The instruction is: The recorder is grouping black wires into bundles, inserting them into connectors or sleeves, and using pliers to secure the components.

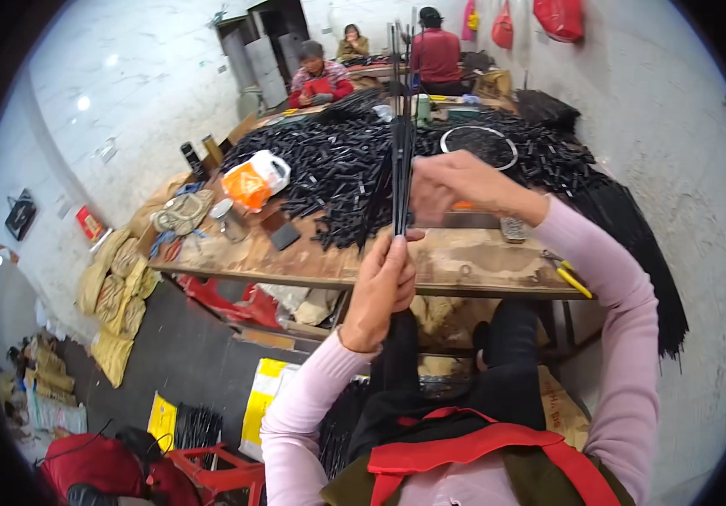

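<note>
A bundle of long, thin black rods [402, 143] stands upright in front of me. My left hand [384, 274] is closed around its lower end, above the near edge of the wooden worktable [270, 266]. Just right of the rods, about midway up, is my right hand [456, 181]. Its fingers look bent but are smeared by motion, so whether they touch or hold a rod is unclear. A large heap of small black pieces [321, 169] covers the table behind the rods.
Left on the table are an orange-and-white plastic bag [255, 181] and a metal cup [228, 221]. Yellow-handled pliers [574, 278] lie at the right edge. Long black strips [633, 244] hang off the right end. Several people sit at the far side. A red stool [219, 472] stands lower left.
</note>
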`<state>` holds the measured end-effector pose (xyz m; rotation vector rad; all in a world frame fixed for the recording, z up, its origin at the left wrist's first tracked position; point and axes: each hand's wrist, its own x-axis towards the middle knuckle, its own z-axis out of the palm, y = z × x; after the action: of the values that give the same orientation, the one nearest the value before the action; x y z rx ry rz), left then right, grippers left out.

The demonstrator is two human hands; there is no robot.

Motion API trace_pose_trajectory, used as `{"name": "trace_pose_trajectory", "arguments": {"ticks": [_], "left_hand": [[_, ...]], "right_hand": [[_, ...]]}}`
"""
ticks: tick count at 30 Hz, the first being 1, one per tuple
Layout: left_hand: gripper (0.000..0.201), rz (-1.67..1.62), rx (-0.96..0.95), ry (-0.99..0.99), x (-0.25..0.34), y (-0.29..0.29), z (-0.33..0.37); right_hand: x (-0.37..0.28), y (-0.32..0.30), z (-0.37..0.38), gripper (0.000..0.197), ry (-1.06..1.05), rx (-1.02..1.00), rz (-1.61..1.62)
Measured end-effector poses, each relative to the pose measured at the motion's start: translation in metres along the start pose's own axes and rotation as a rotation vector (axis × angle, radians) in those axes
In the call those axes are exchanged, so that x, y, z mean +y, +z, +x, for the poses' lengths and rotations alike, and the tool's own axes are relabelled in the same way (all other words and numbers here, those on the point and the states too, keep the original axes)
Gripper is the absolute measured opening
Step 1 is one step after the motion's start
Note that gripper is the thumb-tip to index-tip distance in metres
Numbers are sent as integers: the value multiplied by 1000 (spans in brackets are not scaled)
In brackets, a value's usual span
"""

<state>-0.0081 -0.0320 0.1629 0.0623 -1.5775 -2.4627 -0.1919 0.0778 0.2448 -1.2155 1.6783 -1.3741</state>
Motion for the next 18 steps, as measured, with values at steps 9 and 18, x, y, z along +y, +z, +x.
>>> {"name": "trace_pose_trajectory", "arguments": {"ticks": [9,18], "left_hand": [[31,142,128,10,-20,-24,-21],[28,230,225,181,-28,-24,-12]], "right_hand": [[-12,-14,85,36,-122,105,212],[1,-29,66,26,-145,63,129]]}}
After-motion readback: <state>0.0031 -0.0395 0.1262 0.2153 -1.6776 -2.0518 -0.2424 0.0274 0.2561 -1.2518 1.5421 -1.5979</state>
